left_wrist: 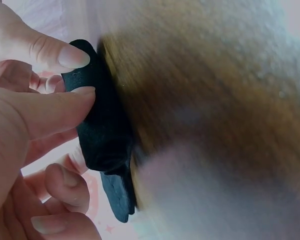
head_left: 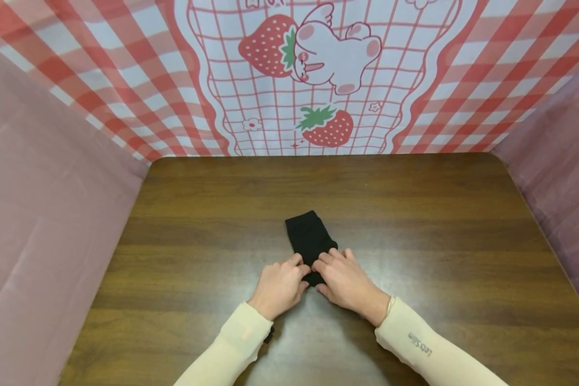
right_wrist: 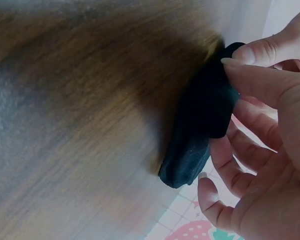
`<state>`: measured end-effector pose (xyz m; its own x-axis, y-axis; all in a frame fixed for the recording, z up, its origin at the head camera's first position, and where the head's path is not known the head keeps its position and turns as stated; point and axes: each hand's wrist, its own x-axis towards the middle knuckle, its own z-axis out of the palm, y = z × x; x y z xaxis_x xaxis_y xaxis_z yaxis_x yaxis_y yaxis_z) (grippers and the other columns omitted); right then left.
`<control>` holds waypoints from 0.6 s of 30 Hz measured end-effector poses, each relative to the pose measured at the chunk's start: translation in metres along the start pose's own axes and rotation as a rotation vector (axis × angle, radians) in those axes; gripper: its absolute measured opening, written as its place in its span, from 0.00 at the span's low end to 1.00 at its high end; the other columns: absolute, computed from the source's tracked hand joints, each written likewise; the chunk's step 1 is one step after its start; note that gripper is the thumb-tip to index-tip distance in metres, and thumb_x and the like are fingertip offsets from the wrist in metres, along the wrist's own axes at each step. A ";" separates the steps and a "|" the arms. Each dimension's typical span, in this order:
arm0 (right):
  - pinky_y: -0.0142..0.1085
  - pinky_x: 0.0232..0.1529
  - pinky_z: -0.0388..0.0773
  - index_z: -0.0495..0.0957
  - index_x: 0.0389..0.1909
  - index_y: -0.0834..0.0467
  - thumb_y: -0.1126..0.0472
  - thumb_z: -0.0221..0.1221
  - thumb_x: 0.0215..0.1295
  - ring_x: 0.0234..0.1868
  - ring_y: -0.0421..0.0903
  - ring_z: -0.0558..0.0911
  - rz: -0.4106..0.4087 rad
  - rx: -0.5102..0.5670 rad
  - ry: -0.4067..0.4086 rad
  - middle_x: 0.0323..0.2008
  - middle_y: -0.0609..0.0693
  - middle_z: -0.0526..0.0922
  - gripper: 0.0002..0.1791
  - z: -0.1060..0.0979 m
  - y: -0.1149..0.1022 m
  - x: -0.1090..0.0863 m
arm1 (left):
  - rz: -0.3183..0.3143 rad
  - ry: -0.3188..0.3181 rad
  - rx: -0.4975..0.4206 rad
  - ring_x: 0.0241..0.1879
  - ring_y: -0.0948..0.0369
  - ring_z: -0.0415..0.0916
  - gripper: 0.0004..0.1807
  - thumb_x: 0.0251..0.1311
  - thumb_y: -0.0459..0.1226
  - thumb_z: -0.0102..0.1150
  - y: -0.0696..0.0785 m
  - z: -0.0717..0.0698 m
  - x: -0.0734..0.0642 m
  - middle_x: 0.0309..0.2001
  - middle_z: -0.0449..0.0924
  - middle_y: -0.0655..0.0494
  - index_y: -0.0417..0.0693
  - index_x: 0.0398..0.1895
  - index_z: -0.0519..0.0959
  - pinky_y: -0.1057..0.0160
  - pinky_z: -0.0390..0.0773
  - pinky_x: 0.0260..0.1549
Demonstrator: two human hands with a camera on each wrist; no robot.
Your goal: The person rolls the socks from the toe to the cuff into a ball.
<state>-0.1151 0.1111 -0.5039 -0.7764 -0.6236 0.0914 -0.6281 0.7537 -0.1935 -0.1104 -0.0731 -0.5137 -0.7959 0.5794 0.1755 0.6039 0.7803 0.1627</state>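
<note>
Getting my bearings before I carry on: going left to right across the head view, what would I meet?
Left pink curtain, left sleeve, left hand, right hand, right sleeve, right pink curtain. The black cloth overlaps both hands, so it's omitted.

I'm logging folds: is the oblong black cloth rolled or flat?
Partly rolled: the oblong black cloth lies flat farther away; wrist views show its near end curled.

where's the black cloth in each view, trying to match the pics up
Head: the black cloth is just below and slightly right of centre.
Left wrist: left of centre, running from upper left downward.
Right wrist: right of centre, slanting from upper right down to the left.
Shared landmark: the brown wooden table, blurred in the left wrist view.
</note>
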 end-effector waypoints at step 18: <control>0.41 0.34 0.61 0.85 0.34 0.57 0.60 0.74 0.51 0.36 0.47 0.73 -0.016 0.014 0.020 0.34 0.47 0.81 0.11 0.002 0.001 0.002 | -0.018 -0.019 -0.017 0.19 0.61 0.74 0.09 0.56 0.43 0.72 0.001 -0.003 -0.001 0.34 0.74 0.59 0.54 0.39 0.86 0.64 0.72 0.14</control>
<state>-0.1173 0.1101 -0.5060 -0.7673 -0.6310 0.1140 -0.6397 0.7407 -0.2053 -0.1091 -0.0731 -0.5111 -0.8074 0.5696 0.1540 0.5898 0.7868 0.1820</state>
